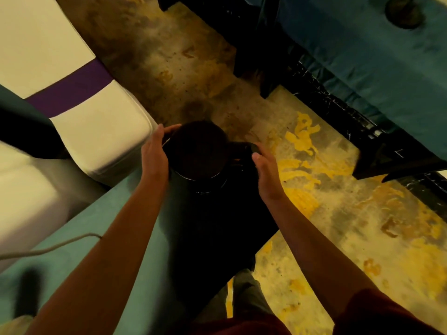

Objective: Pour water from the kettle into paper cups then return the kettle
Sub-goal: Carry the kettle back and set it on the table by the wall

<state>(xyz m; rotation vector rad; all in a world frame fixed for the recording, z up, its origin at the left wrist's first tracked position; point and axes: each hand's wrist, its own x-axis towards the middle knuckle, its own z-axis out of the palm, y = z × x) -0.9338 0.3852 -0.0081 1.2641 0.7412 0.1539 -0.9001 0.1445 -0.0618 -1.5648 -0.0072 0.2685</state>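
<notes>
A dark kettle (197, 151) stands at the corner of a table with a green cloth (108, 213), seen from above, its handle pointing right. My left hand (154, 153) lies against the kettle's left side with straight fingers reaching round its far edge. My right hand (264, 168) is at the handle side, fingers straight, the fingertips by the dark handle (242, 147). Whether it touches the handle I cannot tell. No paper cups are in view.
White-covered chairs with a purple band (79, 88) stand to the left. A white cable (55, 247) runs across the green cloth. A second table with a teal cloth (362, 56) is at the upper right. Patterned yellow carpet (338, 213) lies between them.
</notes>
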